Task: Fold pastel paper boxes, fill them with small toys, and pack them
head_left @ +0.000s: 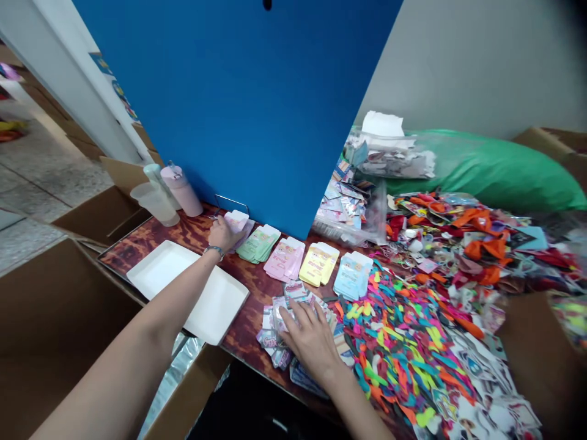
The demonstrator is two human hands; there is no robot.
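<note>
My left hand [221, 234] is at the far left of a row of small flat packets, with its fingers closed on a lilac packet [236, 221] at the top of its stack. To the right in the row lie green packets [257, 243], pink packets [284, 258], yellow packets [318, 263] and blue packets [353, 275]. Nearer to me, my right hand [312, 336] rests with spread fingers on a loose heap of small printed packs [275, 336]. Its palm hides part of the heap.
A white tray [172, 260] lies under my left forearm. A pink bottle [181, 188] and a translucent cup [158, 205] stand behind it. Colourful balloons [403, 330] are piled on the right. A blue panel [247, 110] rises behind the row; an open carton [55, 318] is at left.
</note>
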